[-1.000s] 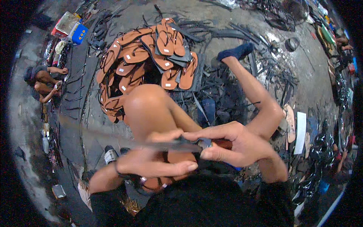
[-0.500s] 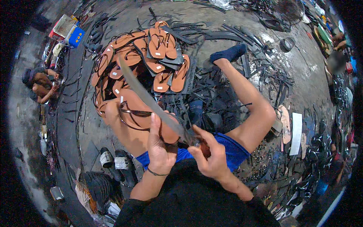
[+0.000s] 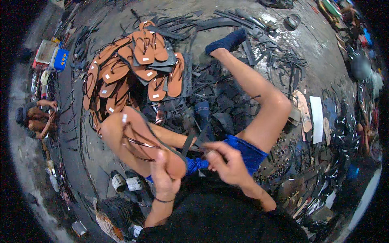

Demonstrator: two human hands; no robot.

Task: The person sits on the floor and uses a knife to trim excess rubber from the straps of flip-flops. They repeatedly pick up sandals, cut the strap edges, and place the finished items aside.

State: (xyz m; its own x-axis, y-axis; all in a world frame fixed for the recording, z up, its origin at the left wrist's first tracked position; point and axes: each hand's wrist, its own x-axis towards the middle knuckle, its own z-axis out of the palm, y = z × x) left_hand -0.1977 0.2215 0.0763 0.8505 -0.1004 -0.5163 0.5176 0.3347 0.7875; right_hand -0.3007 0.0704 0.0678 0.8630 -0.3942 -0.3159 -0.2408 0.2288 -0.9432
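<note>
My left hand (image 3: pixel 165 178) grips the heel end of a tan flip-flop (image 3: pixel 139 133) with dark, shiny straps and a black edge. Its thumb lies on top of the sole, and a small white label sits near the toe. To the right, my right hand (image 3: pixel 230 164) is closed, fingers curled and a little blurred. The knife (image 3: pixel 199 142) in it shows only as a short, blurred grey piece beyond the fingers; its handle is hidden. Beyond the held flip-flop lies a pile of similar tan flip-flops (image 3: pixel 111 71), several with white labels.
Black rubber offcuts (image 3: pixel 219 83) cover the floor between my legs. A blue and white box (image 3: pixel 60 60) stands at far left, near another person (image 3: pixel 40 117) crouching. Black-and-white slippers (image 3: pixel 133 183) lie left of my thigh. A white strip (image 3: pixel 316 119) lies at right.
The long curved blade that crossed over the flip-flop has swung away from it. The flip-flop's top now shows fully in my left hand. My view has shifted to the right.
</note>
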